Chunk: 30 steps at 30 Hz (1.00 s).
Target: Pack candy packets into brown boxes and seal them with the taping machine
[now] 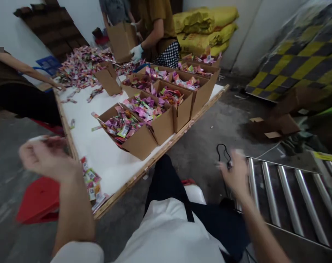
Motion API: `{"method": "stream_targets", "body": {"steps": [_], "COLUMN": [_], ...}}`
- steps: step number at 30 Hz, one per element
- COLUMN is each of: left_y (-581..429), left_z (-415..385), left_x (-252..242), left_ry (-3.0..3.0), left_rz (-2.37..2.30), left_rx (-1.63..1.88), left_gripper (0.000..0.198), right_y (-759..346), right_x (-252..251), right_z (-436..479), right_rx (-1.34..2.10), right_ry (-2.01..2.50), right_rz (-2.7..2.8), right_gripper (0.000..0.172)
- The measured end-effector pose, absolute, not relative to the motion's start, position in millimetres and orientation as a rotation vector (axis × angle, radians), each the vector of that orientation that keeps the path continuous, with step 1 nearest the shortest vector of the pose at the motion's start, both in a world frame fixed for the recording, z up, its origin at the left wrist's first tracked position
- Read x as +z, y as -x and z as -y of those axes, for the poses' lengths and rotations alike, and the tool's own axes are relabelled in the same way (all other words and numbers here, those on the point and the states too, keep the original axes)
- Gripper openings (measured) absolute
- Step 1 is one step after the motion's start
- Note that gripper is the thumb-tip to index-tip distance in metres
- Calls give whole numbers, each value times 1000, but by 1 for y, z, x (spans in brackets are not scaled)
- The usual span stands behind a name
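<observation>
My left hand (46, 157) is raised beyond the table's left edge, its fingers loosely curled and smeared by motion; whether anything is in them I cannot tell. My right hand (236, 177) is out over the floor beside the roller conveyor, blurred, with thumb and fingers apart and nothing visible between them. Small pink, purple and green packets fill several open cartons along the table's near edge, among them the nearest carton (141, 142). Loose packets (91, 179) lie at the table's near left corner, close to my left forearm.
The white table (111, 164) has a wooden edge and a large packet heap (83, 60) behind. One co-worker (155, 33) stands beside a carton (123, 40); others are around. A red stool (40, 199) stands left, the roller conveyor (288, 197) right, yellow sacks (204, 33) behind.
</observation>
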<state>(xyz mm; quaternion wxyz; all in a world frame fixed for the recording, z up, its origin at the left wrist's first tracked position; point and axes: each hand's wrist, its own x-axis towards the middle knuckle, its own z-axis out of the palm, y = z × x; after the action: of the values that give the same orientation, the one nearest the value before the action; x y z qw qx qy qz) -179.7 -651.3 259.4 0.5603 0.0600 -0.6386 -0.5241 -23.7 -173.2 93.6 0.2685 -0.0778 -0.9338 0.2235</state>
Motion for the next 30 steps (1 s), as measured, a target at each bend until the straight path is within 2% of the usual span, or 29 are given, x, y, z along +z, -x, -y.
{"method": "stream_targets", "body": {"steps": [3, 6, 11, 14, 17, 22, 25, 27, 30], "left_y": [252, 307, 342, 346, 351, 363, 362, 357, 347], "left_z": [691, 694, 693, 700, 691, 645, 625, 621, 617], "left_x": [230, 208, 199, 202, 204, 191, 180, 177, 179], "left_ry": [-299, -96, 340, 466, 463, 409, 350, 300, 209], "left_rz": [1897, 2185, 2469, 2608, 2740, 2783, 2795, 2770, 2658], "left_rx": [-1262, -1206, -1167, -1040, -755, -282, -174, -220, -342], "left_gripper": [24, 38, 40, 39, 43, 51, 48, 40, 31], "right_y": [78, 130, 192, 208, 209, 205, 204, 203, 205], "right_x": [94, 126, 160, 158, 155, 147, 148, 152, 158], "right_z": [308, 401, 462, 472, 476, 476, 473, 469, 462], "right_rx": [747, 792, 896, 958, 1146, 1462, 1330, 1142, 891], "right_ry": [-256, -663, -704, -645, -518, -330, -306, -384, -451], "right_rz": [2566, 2502, 2624, 2681, 2645, 2379, 2342, 2467, 2691], "right_gripper": [75, 84, 97, 82, 68, 67, 56, 48, 46]}}
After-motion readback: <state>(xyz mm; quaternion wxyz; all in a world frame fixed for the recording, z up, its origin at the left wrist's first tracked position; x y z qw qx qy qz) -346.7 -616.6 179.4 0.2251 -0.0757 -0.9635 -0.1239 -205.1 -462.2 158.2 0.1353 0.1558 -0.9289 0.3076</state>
